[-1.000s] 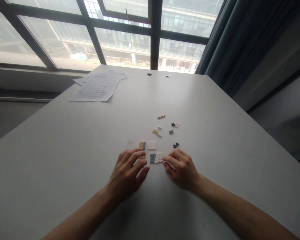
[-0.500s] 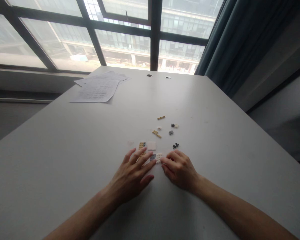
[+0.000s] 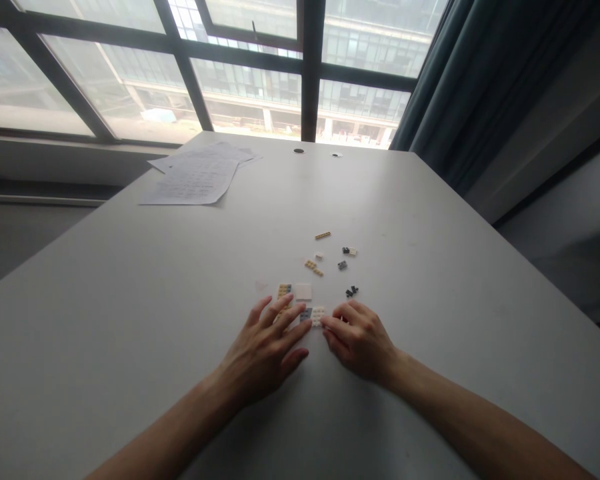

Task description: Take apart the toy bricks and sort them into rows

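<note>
- Our right hand [image 3: 359,335] curls at the studded white plate [image 3: 319,316]; grip unclear to us.
- Our left hand [image 3: 264,348] splays loosely over the studded grey plate [image 3: 307,313].
- Both plates: just nearer us than the smooth square tile [image 3: 303,292].

Studded pieces, flat on the table, partly hidden.
The white piece [image 3: 318,315] lies studs up at three o'clock from the grey piece [image 3: 305,313], edge to edge; whether they are joined cannot be told. The tan-and-blue piece [image 3: 283,290], also studs up, lies at ten o'clock from the grey, its blue toward three.
</note>
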Motion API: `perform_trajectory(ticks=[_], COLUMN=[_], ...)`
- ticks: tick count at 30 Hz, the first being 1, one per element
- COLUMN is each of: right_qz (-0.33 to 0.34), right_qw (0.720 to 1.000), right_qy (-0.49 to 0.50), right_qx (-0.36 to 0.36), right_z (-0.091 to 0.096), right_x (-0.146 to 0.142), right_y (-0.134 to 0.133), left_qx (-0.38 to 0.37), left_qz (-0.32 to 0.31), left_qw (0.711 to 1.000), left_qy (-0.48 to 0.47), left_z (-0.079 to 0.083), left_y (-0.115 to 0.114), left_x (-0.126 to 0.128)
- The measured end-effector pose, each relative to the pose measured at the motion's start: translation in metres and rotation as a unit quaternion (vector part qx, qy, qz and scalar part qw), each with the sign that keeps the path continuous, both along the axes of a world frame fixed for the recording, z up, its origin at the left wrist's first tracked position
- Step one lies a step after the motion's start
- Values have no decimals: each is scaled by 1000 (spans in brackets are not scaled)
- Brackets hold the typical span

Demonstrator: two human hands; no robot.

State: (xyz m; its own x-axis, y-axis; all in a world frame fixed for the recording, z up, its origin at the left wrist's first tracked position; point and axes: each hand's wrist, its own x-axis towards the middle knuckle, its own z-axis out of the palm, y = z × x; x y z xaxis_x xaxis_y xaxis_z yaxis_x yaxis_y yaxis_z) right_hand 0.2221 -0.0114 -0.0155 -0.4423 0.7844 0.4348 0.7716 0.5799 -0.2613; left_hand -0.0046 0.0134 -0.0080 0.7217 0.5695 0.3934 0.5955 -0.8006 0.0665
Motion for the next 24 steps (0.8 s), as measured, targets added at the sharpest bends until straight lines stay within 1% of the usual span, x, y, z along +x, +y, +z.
perform_trajectory(ticks=[3,6,14,20,24], right_qz=[3,1,-38,-99,-140], right_qw=[1000,999,992,978,969], right_qy=[8,38,120,177,192], right_qx=[-1,-1,9,48,59], right_z=[0,1,0,4,3], right_x=[0,0,8,24,45], right_y=[0,0,6,17,24], left_qx=[5,9,17,22,31], left_qz=[-4,-10,-5,9,48], left_qw=[1000,1000,999,995,989], left_qy=[1,-9,-49,-101,-139], left_z=[1,1,0,0,-1], left_y=[0,0,-1,2,9], left_x=[0,-1,-3,-4,-7])
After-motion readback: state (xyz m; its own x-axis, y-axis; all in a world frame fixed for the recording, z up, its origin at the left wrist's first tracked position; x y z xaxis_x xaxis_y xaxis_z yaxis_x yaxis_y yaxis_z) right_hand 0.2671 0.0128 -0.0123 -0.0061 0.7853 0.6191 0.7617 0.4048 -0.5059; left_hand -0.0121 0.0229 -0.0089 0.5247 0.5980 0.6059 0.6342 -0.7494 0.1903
